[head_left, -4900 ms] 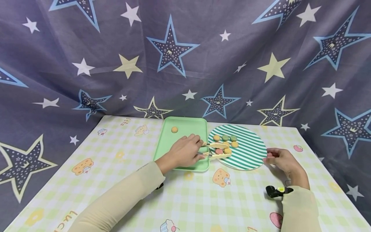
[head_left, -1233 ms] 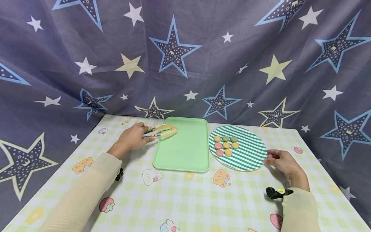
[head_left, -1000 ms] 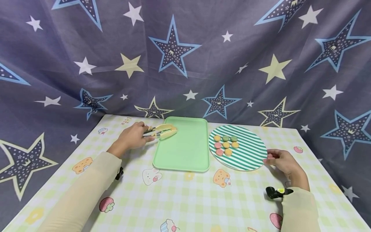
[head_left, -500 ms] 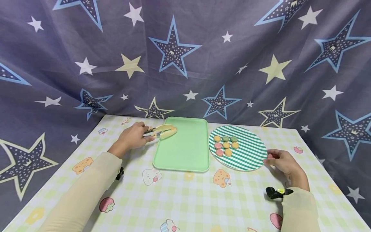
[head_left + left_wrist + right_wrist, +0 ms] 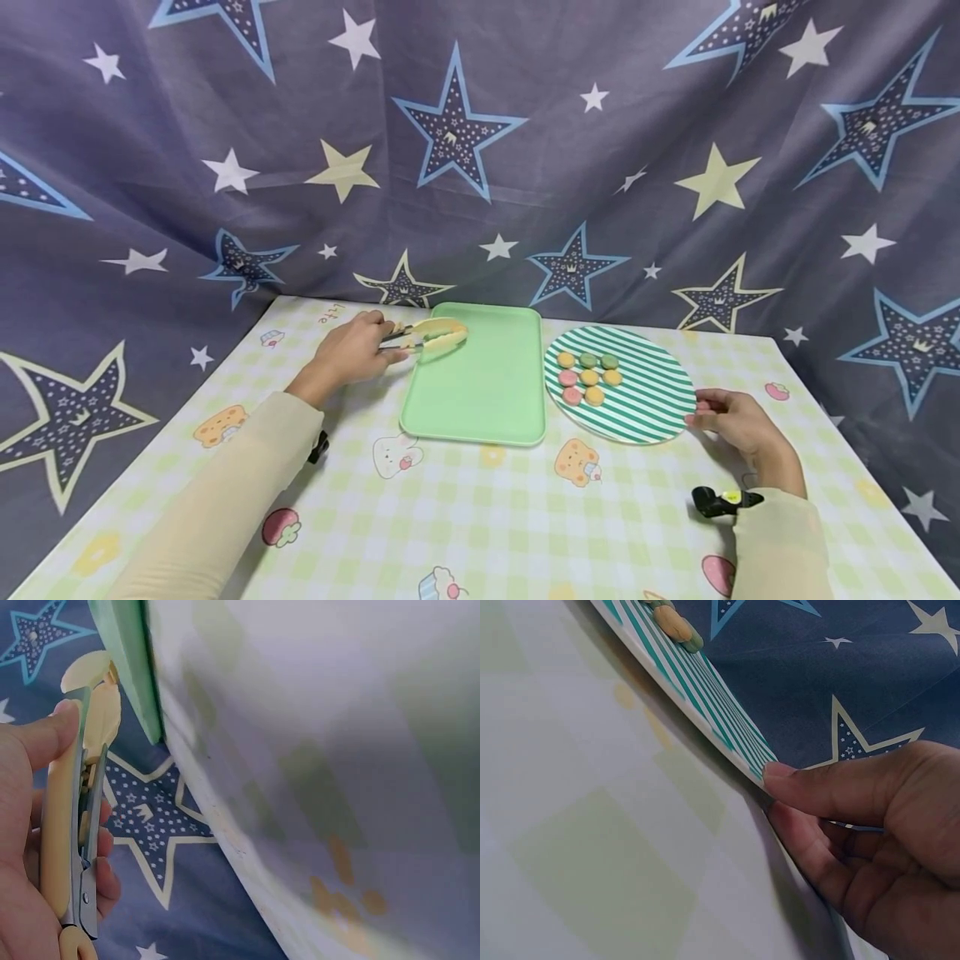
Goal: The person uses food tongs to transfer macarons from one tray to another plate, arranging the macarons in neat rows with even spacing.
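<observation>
My left hand (image 5: 351, 350) holds tongs (image 5: 60, 840) with pale yellow heads and metal arms. Their heads reach over the far left part of a light green tray (image 5: 480, 392). A small orange-yellow piece (image 5: 112, 673) shows at the tips, mostly hidden; I cannot tell how firmly it is held. To the right lies a round plate (image 5: 652, 392) with green and white stripes. On its left half sit several small macarons (image 5: 590, 377) in yellow, green and pink. My right hand (image 5: 738, 421) pinches the plate's right rim between thumb and fingers.
Under everything lies a pale green checked tablecloth (image 5: 480, 517) with printed cartoons. A dark curtain (image 5: 315, 217) with stars hangs right behind the table. Tray and plate stand close side by side near the back edge.
Since the earliest frame my left hand has moved the tongs from the plate to the tray's far left. The yellow macaron there no longer lies visible. My right hand stays at the rim.
</observation>
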A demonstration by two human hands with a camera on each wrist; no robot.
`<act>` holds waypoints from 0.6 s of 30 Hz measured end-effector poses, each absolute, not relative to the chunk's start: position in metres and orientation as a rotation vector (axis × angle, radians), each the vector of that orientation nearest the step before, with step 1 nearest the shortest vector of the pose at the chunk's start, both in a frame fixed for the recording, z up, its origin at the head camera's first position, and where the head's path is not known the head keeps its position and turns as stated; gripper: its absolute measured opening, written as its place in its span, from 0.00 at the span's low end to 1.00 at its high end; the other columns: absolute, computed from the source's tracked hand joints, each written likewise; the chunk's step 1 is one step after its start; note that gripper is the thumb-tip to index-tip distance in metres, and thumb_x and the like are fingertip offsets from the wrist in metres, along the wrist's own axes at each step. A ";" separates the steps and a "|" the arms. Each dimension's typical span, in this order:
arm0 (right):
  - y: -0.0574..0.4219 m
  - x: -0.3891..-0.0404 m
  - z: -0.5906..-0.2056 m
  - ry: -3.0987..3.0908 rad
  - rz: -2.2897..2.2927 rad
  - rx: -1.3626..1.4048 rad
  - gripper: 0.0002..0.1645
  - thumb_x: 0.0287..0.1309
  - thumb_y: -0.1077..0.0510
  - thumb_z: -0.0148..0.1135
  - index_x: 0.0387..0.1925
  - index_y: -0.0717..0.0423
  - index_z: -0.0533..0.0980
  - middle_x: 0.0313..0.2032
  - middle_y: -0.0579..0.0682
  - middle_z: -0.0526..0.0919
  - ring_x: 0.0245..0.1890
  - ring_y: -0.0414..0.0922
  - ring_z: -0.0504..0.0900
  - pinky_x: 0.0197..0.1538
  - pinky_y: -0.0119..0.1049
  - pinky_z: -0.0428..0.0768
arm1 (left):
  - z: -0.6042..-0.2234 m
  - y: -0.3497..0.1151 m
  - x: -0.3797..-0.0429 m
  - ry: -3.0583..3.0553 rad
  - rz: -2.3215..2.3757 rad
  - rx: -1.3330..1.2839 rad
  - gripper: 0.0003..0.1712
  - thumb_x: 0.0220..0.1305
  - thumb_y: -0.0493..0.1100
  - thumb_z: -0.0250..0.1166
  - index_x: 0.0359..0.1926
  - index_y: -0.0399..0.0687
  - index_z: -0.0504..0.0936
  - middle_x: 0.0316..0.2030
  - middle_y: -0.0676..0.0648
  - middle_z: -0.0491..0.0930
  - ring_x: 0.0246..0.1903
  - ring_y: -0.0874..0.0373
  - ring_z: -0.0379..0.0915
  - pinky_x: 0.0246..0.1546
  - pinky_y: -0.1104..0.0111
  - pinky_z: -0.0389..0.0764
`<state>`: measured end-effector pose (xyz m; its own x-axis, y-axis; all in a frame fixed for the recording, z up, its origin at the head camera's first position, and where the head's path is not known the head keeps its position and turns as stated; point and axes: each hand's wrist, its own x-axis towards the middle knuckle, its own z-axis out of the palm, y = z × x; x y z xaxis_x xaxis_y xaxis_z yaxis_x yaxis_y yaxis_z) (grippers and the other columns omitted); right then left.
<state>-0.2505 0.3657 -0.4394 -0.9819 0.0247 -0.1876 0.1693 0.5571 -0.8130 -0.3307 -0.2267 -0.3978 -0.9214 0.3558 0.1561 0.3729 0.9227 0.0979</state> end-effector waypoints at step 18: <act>0.367 -0.252 -0.440 2.641 -1.393 0.154 0.43 0.64 0.59 0.70 0.71 0.76 0.61 0.49 0.55 0.78 0.43 0.42 0.74 0.42 0.27 0.76 | -0.392 -0.174 -0.323 -2.749 -0.222 -0.777 0.33 0.66 0.62 0.68 0.60 0.43 0.83 0.43 0.45 0.74 0.36 0.53 0.69 0.33 0.57 0.76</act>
